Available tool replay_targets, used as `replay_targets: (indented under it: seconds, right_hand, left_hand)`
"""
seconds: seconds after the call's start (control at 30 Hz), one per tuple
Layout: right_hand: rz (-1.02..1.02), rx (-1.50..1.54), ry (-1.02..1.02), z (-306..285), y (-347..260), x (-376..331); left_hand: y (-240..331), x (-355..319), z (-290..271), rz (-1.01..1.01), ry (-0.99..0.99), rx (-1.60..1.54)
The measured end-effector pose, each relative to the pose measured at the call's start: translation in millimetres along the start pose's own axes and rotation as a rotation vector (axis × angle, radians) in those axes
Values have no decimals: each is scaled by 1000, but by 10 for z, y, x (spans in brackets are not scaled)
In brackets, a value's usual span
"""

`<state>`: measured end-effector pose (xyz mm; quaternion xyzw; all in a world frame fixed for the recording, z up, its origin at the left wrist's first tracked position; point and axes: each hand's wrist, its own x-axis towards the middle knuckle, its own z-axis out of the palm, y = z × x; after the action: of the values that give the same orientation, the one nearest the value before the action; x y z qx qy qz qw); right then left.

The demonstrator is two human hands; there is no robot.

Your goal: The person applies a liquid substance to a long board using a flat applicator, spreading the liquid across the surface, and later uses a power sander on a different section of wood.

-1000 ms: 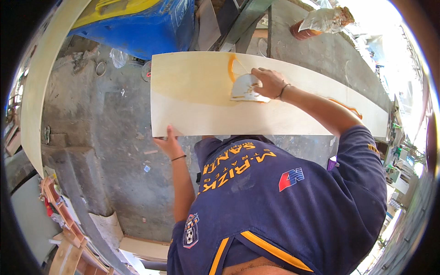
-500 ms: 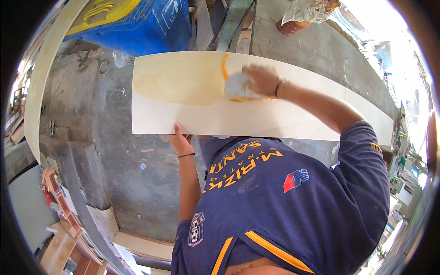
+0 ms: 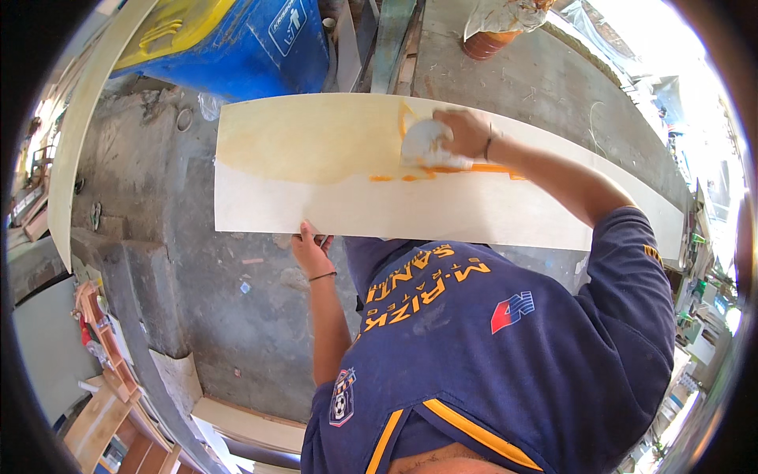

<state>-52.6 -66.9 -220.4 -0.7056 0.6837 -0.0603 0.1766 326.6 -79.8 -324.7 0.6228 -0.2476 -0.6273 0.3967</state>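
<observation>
A long pale board [image 3: 347, 209] lies across in front of me. Its far left part carries a yellowish, thinly spread coat [image 3: 308, 142]. My right hand [image 3: 467, 133] is closed on a whitish, flat, rounded scraper [image 3: 426, 144], pressed to the board's surface and slightly blurred. Bright orange paste [image 3: 493, 168] streaks the board along the scraper's near side, with a thinner line by its far left edge. At the board's near edge, toward the left end, my left hand [image 3: 311, 251] pinches the rim, thumb uppermost and the other fingers partly hidden below.
A blue bin with a yellow lid [image 3: 260, 47] stands beyond the board at far left. A reddish-brown tub [image 3: 489, 43], partly covered by crumpled wrapping, sits on a grey surface [image 3: 553, 87] at far right. Another long pale panel [image 3: 79, 142] rises at left, near wooden pieces [image 3: 103, 411].
My right hand and the scraper have moved a little right. More orange streaks show along the near side of the coat. My left hand stays at the rim.
</observation>
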Motion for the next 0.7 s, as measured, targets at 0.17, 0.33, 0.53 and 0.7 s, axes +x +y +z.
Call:
replay_targets:
  seconds: [0.17,0.33,0.53,0.7]
  right_hand:
    - [240,-46,217,-21,100,713]
    - [316,-18,279,-541,350,689]
    - [312,110,-53,-98,292,-515]
    - [381,-77,321,-283,786,317]
  left_hand:
    - [-10,-70,196,51,77,3]
    - [8,-16,147,39,56,64]
    - [-50,-67,163,99,104,139]
    - [-49,-74,276,83,137,132]
